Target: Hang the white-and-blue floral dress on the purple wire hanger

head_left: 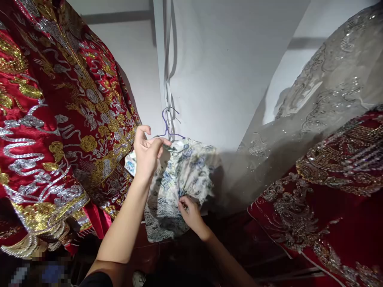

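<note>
A small white garment with a blue floral print (179, 179) hangs on a thin purple wire hanger (168, 123) against a white wall. My left hand (147, 153) is raised at the garment's collar, fingers curled and pinching the fabric just below the hanger. My right hand (189, 213) is lower, fingers closed on the garment's front edge near its middle. The garment's lower hem hangs loose below my right hand.
A red robe with gold and silver embroidery (56, 119) hangs close on the left. On the right hang a sheer beaded gown (323, 99) and another red embroidered garment (335, 191). White cables (168, 59) run down the wall above the hanger.
</note>
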Action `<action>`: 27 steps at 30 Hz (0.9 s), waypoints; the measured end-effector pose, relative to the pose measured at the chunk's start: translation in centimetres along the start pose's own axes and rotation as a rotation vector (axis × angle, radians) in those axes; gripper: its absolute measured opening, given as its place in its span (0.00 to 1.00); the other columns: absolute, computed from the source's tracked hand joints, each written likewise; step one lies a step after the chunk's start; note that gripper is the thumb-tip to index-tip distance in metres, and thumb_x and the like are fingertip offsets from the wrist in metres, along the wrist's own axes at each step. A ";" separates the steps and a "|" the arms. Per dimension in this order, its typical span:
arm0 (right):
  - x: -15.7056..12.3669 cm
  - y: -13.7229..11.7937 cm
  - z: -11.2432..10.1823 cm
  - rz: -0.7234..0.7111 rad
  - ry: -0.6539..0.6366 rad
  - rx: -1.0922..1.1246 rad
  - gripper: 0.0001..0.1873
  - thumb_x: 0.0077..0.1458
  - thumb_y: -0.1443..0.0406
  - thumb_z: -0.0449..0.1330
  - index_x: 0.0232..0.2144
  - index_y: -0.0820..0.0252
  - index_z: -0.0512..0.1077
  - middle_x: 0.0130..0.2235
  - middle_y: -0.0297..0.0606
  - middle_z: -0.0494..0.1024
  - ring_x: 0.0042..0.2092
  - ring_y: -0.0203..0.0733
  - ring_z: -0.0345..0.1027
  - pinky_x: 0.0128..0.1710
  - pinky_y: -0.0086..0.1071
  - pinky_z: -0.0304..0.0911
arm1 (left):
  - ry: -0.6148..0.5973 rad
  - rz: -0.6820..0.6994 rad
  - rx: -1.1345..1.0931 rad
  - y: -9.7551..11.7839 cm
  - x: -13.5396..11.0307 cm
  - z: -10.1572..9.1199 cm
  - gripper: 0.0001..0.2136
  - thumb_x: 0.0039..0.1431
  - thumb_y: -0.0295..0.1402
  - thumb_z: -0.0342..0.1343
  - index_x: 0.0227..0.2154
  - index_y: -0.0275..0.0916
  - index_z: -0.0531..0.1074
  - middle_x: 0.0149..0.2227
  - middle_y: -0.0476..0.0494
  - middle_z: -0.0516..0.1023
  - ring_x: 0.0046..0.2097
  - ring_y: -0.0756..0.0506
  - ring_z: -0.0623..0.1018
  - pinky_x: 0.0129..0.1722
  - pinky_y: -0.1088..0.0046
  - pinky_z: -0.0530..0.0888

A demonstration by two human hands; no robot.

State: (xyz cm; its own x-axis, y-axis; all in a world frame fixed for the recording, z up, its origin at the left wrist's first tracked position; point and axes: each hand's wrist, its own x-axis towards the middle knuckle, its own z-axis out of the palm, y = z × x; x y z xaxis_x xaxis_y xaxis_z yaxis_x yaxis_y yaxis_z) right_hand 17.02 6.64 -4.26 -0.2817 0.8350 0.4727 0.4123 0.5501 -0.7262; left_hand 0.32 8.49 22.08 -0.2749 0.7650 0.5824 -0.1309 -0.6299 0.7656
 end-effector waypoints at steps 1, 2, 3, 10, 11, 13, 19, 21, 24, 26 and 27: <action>0.5 -0.3 -0.8 -0.009 -0.041 0.027 0.06 0.61 0.63 0.52 0.32 0.55 0.68 0.30 0.38 0.72 0.33 0.44 0.67 0.34 0.35 0.61 | 0.011 0.021 0.052 0.1 -0.4 -0.1 0.14 0.53 0.25 0.53 0.37 0.45 0.55 0.22 0.60 0.71 0.14 0.58 0.58 0.17 0.81 0.54; 1.2 -0.7 -1.5 -0.025 -0.094 0.050 0.06 0.61 0.63 0.52 0.33 0.55 0.68 0.30 0.37 0.72 0.32 0.43 0.67 0.34 0.34 0.61 | 0.010 0.025 0.117 0.1 -0.8 -0.4 0.12 0.55 0.26 0.52 0.37 0.45 0.56 0.22 0.59 0.71 0.15 0.56 0.60 0.17 0.81 0.56; 2.0 -1.1 -2.3 -0.042 -0.158 0.061 0.06 0.61 0.63 0.53 0.33 0.55 0.69 0.30 0.36 0.72 0.32 0.42 0.66 0.33 0.33 0.60 | 0.000 0.018 0.195 -0.2 -1.3 -0.7 0.10 0.56 0.27 0.52 0.38 0.45 0.58 0.22 0.58 0.70 0.16 0.55 0.63 0.18 0.80 0.58; 4.2 -2.5 -5.4 -0.011 -0.585 0.037 0.10 0.59 0.62 0.56 0.26 0.56 0.67 0.23 0.29 0.67 0.24 0.36 0.58 0.25 0.28 0.49 | -0.247 0.008 0.897 -3.7 -2.1 -2.8 0.12 0.64 0.37 0.51 0.48 0.42 0.71 0.23 0.52 0.73 0.24 0.47 0.71 0.27 0.74 0.61; 4.5 -2.7 -5.7 -0.006 -0.591 0.058 0.10 0.59 0.61 0.56 0.27 0.56 0.67 0.23 0.29 0.67 0.25 0.36 0.59 0.25 0.28 0.49 | -0.267 0.026 0.943 -3.9 -1.9 -2.8 0.11 0.65 0.38 0.50 0.46 0.42 0.72 0.23 0.51 0.73 0.24 0.46 0.70 0.27 0.74 0.61; 5.8 -3.6 -6.6 -0.009 -0.553 0.118 0.10 0.60 0.58 0.56 0.30 0.56 0.69 0.25 0.30 0.68 0.26 0.37 0.60 0.25 0.28 0.52 | -0.297 0.067 0.980 -3.7 -1.5 -2.7 0.11 0.67 0.39 0.48 0.41 0.41 0.73 0.23 0.51 0.72 0.24 0.46 0.70 0.28 0.74 0.60; 14.1 -9.4 -8.2 -0.068 -0.188 0.337 0.15 0.65 0.52 0.50 0.37 0.55 0.69 0.32 0.33 0.74 0.29 0.36 0.64 0.29 0.30 0.58 | -0.356 0.182 1.008 -2.4 -0.9 -2.0 0.11 0.67 0.37 0.48 0.37 0.40 0.73 0.27 0.48 0.74 0.29 0.46 0.71 0.31 0.74 0.63; 16.2 -10.9 -7.7 -0.072 -0.103 0.394 0.16 0.65 0.52 0.51 0.34 0.56 0.68 0.29 0.33 0.72 0.28 0.36 0.63 0.29 0.30 0.58 | -0.368 0.227 0.997 -2.3 -0.9 -1.8 0.10 0.67 0.36 0.49 0.36 0.39 0.73 0.32 0.45 0.77 0.33 0.45 0.73 0.34 0.73 0.65; 17.5 -11.7 -6.3 -0.094 0.028 0.452 0.17 0.63 0.53 0.53 0.29 0.57 0.68 0.25 0.32 0.69 0.26 0.35 0.61 0.27 0.30 0.57 | -0.337 0.279 0.956 -2.2 -0.7 -1.4 0.09 0.67 0.35 0.49 0.35 0.38 0.72 0.35 0.43 0.77 0.36 0.45 0.74 0.38 0.71 0.67; 17.5 -11.2 -5.5 -0.072 0.043 0.450 0.16 0.62 0.55 0.55 0.27 0.58 0.69 0.25 0.33 0.70 0.26 0.36 0.61 0.27 0.30 0.56 | -0.292 0.291 0.917 -2.1 -0.1 -1.8 0.09 0.67 0.35 0.49 0.34 0.38 0.72 0.34 0.44 0.77 0.38 0.45 0.74 0.40 0.71 0.68; 17.3 -10.7 -5.2 -0.046 0.025 0.429 0.16 0.61 0.55 0.55 0.25 0.58 0.70 0.24 0.34 0.71 0.26 0.36 0.61 0.27 0.31 0.57 | -0.243 0.292 0.886 -2.0 0.3 -2.3 0.09 0.67 0.35 0.50 0.34 0.39 0.72 0.35 0.44 0.77 0.39 0.45 0.74 0.41 0.71 0.68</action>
State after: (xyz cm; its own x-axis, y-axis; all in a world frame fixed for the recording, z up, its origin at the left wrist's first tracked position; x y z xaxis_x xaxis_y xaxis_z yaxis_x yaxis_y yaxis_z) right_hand 12.29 15.24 14.31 -0.2680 0.8126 0.5175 0.0012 0.5374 -0.8433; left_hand -1.71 9.67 20.04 0.0351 0.6641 0.7468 0.7056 -0.5457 0.4521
